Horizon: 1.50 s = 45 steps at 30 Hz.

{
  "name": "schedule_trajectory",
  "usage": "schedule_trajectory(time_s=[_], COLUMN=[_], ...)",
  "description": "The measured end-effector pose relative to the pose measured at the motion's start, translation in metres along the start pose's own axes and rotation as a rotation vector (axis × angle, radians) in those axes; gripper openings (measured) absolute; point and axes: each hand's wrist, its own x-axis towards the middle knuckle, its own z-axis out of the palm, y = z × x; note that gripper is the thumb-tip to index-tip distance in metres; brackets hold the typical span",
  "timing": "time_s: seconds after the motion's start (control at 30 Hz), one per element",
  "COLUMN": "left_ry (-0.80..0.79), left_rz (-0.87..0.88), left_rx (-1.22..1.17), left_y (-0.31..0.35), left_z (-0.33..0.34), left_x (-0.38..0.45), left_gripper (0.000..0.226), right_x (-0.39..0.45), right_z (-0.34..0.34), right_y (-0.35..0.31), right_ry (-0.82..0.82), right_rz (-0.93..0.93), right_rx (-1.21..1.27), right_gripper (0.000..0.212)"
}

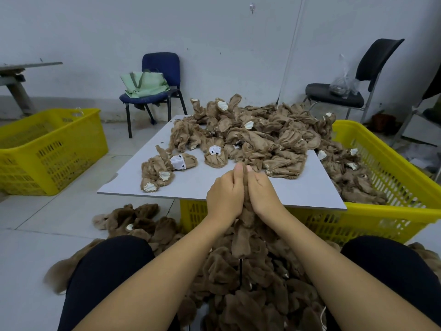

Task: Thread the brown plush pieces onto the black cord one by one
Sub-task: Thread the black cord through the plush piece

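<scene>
Gripping one brown plush piece [243, 237] between my left hand [225, 197] and right hand [263, 194], fingers curled tight; black cord [241, 271] hangs below; no readable writing.

Counts: 2 hands in view, left hand [225, 192] and right hand [263, 189]. 1 black cord [241, 271], short stretch showed below held plush. 2 yellow crates: left crate [51, 149], right crate [381, 163]. 1 grey board [202, 180] across right crate. 2 chairs: blue chair [160, 65], black chair [379, 56]. 1 green bag [144, 84], 1 clear plastic bag [342, 80]. Brown plush pieces [257, 137]: dozens on board, too many to count; second heap [241, 280] on floor, also uncountable.
</scene>
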Motion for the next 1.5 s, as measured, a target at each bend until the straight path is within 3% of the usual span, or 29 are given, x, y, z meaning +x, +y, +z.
schedule_trajectory(time_s=[0.2,0.3,0.47,0.57,0.67,0.77,0.87,1.0,1.13,1.27,1.5], left_ry=[0.036,-0.062,-0.251,-0.205,-0.065,-0.032,0.007,-0.019,-0.017,0.016,-0.18], left_rz=[-0.034,-0.144,-0.296,-0.23,-0.033,0.081,0.02,-0.081,-0.128,-0.163,-0.486], left_rx=[-0.258,-0.27,-0.17,-0.121,-0.156,-0.203,-0.305,-0.494,-0.588,-0.675,-0.845], left_y=[0.02,0.012,-0.001,-0.005,-0.002,0.003,0.006,0.012,0.021,0.021,0.018], left_z=[-0.009,-0.001,0.001,0.002,0.001,0.005,0.004,-0.007,-0.011,-0.02,-0.02], left_x=[0.009,0.009,0.019,0.017,0.008,0.0,-0.001,0.005,0.005,0.016,0.028], left_gripper=[0.054,0.062,0.055,0.058,0.045,0.036,0.037,0.04,0.036,0.039,0.037], right_x=[0.012,0.018,0.021,0.021,0.013,-0.004,-0.016,-0.011,-0.006,0.002,0.02], right_z=[-0.009,-0.009,-0.002,-0.002,0.0,0.012,0.018,0.008,0.003,0.002,-0.001], right_y=[-0.026,-0.02,0.001,0.006,0.008,0.015,0.022,0.019,0.007,-0.01,-0.019], right_ry=[0.117,0.073,-0.015,-0.028,0.021,0.147,0.105,-0.041,-0.108,-0.109,-0.104], right_rz=[-0.22,-0.121,0.079,0.082,0.036,-0.034,-0.157,-0.216,-0.295,-0.285,-0.136], right_rx=[-0.249,-0.334,-0.198,-0.162,-0.086,0.074,0.153,0.084,-0.103,-0.204,-0.247], right_gripper=[0.05,0.049,0.047,0.053,0.056,0.044,0.023,0.032,0.028,0.031,0.027])
